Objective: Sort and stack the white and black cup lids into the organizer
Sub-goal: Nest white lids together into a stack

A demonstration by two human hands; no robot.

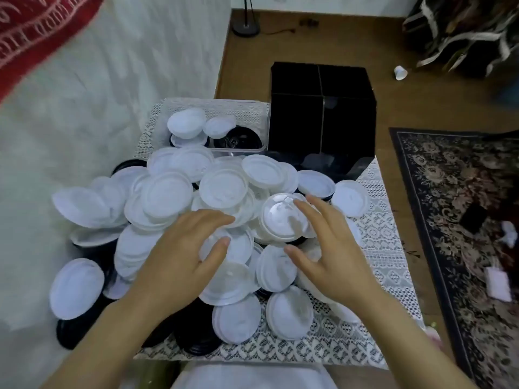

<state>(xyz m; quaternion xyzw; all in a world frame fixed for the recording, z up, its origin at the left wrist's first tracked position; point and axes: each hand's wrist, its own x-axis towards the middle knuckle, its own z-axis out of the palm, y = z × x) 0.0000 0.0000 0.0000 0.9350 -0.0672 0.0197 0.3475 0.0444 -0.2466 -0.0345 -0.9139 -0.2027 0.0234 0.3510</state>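
Observation:
A large heap of white cup lids (165, 197) covers the lace-clothed table (379, 220), with black lids (196, 335) showing underneath at the near left. My left hand (182, 254) lies on the heap with fingers spread, its thumb on a white lid (230, 265). My right hand (325, 248) reaches over another white lid (280, 217), fingers extended and thumb apart, gripping nothing that I can see. The black organizer (323, 113) with its divided compartments stands at the far edge of the table.
A clear plastic bin (252, 108) behind the heap holds a few white lids and a black one. A white and red bedspread (84, 80) lies on the left. A patterned rug (455, 197) covers the floor on the right, and a lamp base (245, 28) stands far back.

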